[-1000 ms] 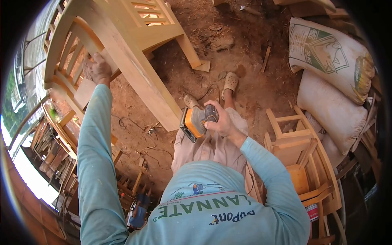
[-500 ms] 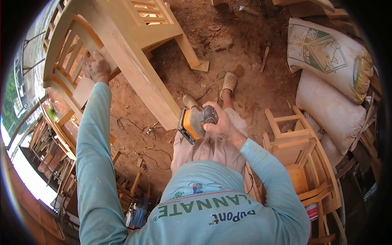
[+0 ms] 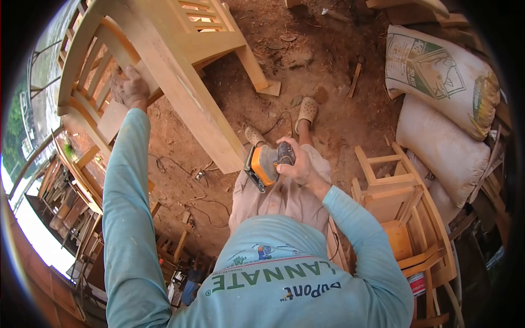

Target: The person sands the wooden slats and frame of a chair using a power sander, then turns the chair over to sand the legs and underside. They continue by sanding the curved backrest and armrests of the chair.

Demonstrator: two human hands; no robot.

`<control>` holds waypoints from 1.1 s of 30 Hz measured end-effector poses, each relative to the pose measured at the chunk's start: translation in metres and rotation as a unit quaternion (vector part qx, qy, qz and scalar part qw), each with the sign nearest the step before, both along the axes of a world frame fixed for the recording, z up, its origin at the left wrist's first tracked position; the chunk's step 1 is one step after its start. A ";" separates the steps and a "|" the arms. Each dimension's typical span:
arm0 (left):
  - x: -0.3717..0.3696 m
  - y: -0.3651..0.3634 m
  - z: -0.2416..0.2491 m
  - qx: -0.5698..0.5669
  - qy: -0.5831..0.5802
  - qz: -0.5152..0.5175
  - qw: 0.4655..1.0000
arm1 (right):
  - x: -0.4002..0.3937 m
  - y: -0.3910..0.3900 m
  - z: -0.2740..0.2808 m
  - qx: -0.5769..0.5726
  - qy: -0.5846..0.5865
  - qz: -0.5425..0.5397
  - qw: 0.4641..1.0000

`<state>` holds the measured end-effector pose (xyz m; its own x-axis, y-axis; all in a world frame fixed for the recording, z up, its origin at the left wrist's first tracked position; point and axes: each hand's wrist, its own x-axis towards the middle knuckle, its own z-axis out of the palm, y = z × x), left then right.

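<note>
My right hand is wrapped round the black grip of an orange and grey power sander. The sander's flat pad faces the end of a broad wooden board, close beside it; whether they touch I cannot tell. This board is part of a pale wooden piece of furniture with slats. At the upper left, my left hand grips a wooden part of the slatted frame, its fingers bent and partly hidden.
Stacked sacks lie at the right. Below them stands a small wooden chair. Cables run over the dirt floor. Wood scraps are piled at the lower left. A furniture leg stands beyond the board.
The sander in my right hand has shifted slightly right, a little away from the board's end. My left hand has stayed almost in place.
</note>
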<state>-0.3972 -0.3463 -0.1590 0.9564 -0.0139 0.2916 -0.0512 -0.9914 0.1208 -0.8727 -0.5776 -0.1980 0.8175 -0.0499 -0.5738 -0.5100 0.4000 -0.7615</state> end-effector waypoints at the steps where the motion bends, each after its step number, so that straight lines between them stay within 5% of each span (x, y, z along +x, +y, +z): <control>1: 0.001 0.001 0.000 -0.003 0.005 0.002 1.000 | 0.001 0.000 -0.001 -0.006 -0.003 -0.004 1.000; 33: -0.002 0.000 0.002 -0.024 0.035 0.005 0.999 | 0.032 -0.004 -0.012 -0.002 0.008 0.002 1.000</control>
<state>-0.3989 -0.3467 -0.1569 0.9746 0.0085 0.2238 -0.0307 -0.9848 0.1709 -0.8411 -0.5821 -0.2099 0.8080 -0.0488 -0.5872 -0.5243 0.3954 -0.7542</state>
